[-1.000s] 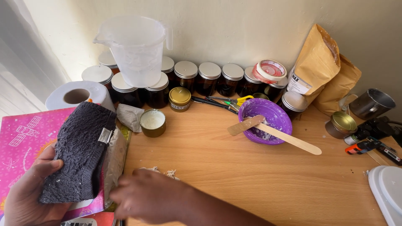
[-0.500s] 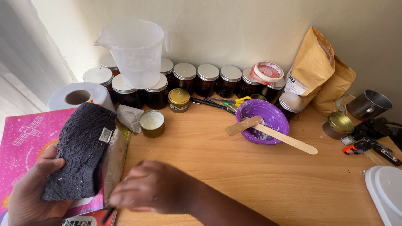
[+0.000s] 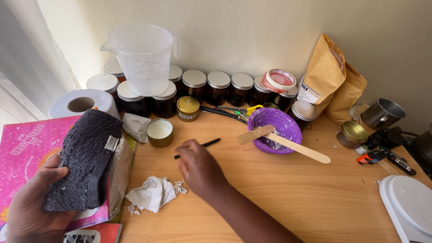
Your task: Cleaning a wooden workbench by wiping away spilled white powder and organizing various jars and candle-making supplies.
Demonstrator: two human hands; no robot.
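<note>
My left hand [image 3: 33,204] holds a dark grey knitted cloth [image 3: 85,157] over a pink book [image 3: 27,144] at the left. My right hand [image 3: 198,168] is over the wooden table [image 3: 288,193], pinching a thin black stick [image 3: 200,146] that points toward a purple bowl [image 3: 276,128]. Two flat wooden sticks [image 3: 288,146] rest in that bowl. A crumpled white tissue [image 3: 150,193] lies just left of my right hand. A small open tin of pale wax [image 3: 159,132] stands behind it.
Dark jars with silver lids [image 3: 207,85] line the wall, a clear measuring jug [image 3: 144,58] on top of some. A toilet roll [image 3: 81,103] stands left. Brown paper bags [image 3: 333,81], a metal cup [image 3: 382,112], lighters [image 3: 375,155] and a white scale [image 3: 411,202] fill the right.
My right hand has moved up and right from the table's front edge, uncovering the crumpled tissue, and now holds the thin black stick. The left hand still holds the cloth.
</note>
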